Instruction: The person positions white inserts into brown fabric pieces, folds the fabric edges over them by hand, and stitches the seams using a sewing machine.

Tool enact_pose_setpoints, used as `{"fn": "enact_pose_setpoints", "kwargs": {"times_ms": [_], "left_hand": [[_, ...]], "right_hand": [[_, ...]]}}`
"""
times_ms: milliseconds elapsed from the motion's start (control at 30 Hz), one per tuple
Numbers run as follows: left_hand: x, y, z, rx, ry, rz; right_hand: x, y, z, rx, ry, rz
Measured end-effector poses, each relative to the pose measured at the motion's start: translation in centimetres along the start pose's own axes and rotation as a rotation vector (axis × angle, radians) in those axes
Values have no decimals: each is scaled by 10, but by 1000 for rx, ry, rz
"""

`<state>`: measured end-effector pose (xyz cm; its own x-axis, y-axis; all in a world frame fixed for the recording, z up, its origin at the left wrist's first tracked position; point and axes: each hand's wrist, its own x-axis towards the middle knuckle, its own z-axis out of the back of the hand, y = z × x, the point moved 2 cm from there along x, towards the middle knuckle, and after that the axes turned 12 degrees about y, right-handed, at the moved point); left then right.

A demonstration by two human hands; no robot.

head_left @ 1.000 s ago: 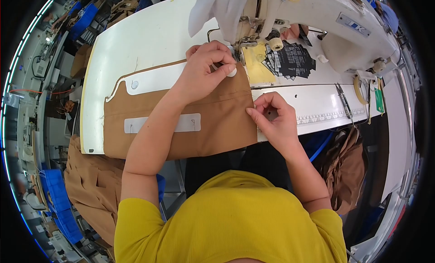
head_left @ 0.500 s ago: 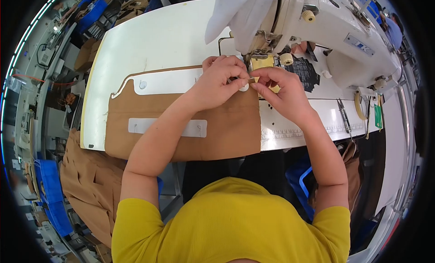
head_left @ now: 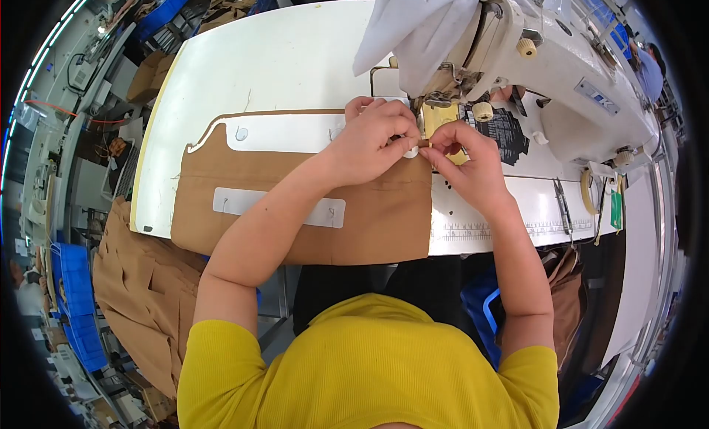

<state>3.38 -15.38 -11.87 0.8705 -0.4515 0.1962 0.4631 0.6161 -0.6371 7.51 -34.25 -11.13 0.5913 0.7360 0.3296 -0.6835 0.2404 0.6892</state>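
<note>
A brown fabric panel (head_left: 384, 215) lies flat on the sewing table. Along its upper edge runs a long white template (head_left: 277, 135), and a smaller white patch (head_left: 251, 203) rests lower down. My left hand (head_left: 377, 137), fingers curled, is over the template's right end, with thumb and fingertips pinched at the fabric's edge. Facing it, my right hand (head_left: 467, 159) pinches the same corner between thumb and forefinger. A small fold of brown fabric shows between the two sets of fingertips. Just behind them is the needle area of a white sewing machine (head_left: 591, 89). My left fingers partly hide the template.
White cloth (head_left: 421, 34) drapes over the machine head. Tweezers (head_left: 563, 207) and a tape roll (head_left: 588, 191) are at the right, beyond a printed ruler (head_left: 473, 230). Brown fabric (head_left: 144, 296) is heaped at lower left, near blue bins (head_left: 77, 281).
The view has shifted a little, so table and machine appear farther right. My fingertips stay together at the panel's corner, where a brown fold now shows more clearly between them.
</note>
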Motion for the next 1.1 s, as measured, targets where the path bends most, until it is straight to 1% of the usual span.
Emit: {"fn": "enact_pose_setpoints", "kwargs": {"times_ms": [67,300,467,600,667,1100], "left_hand": [[0,-1,0,6,-5,-7],[-1,-2,0,33,-13,-7],[-1,-3,0,43,-14,-4],[-1,-4,1,33,19,5],[-1,-4,2,30,36,15],[-1,-2,3,-27,57,-4]], "right_hand": [[-2,-2,-2,71,-5,-38],[-3,-4,-5,109,-2,-44],[-1,-9,-7,223,-7,-112],[0,-8,-9,309,-27,-71],[-1,-10,-10,380,-10,-103],[-4,-18,-15,550,15,-202]]}}
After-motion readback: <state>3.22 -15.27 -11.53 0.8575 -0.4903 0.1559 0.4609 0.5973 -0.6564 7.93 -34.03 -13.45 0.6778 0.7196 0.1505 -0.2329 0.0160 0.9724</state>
